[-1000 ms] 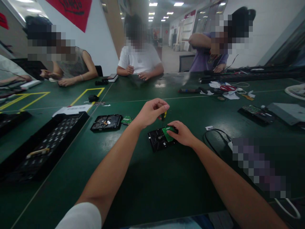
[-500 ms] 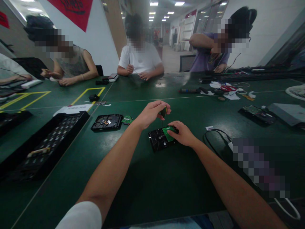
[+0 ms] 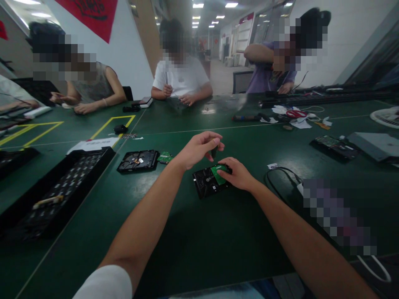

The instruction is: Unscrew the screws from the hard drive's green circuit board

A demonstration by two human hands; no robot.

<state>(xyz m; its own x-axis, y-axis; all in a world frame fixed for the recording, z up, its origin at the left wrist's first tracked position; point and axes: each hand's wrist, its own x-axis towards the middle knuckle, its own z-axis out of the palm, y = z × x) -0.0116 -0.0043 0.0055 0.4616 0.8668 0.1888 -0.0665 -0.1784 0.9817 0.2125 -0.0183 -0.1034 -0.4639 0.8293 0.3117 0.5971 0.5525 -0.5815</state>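
Black tray (image 3: 67,182) is sitting at the near left of the green surface (image 3: 199,241). It is holding rows of small parts, too small to tell, and a pale strip (image 3: 46,202) is lying across them. A second tray (image 3: 15,155) is lying further left, contents unclear.

Hard drive (image 3: 205,185) is lying flat at the centre of the surface, with a green board (image 3: 218,175) sitting on its top right. Left hand (image 3: 199,148) is hovering just beyond the drive's far edge, thumb and fingers pinching the dark handle of a screwdriver (image 3: 214,151) that is pointing down toward the drive. Right hand (image 3: 238,174) is resting on the right end of the drive with fingers half bent and lying on the green board; whether they are gripping the edge cannot be told.

A second drive (image 3: 138,160) is lying to the left, between the tray and the hands, with a loose green board (image 3: 165,157) just beside it. A black cable (image 3: 280,176) is looping on the surface to the right of the right hand. Three other people are sitting at the far side, their hands on the surface there.
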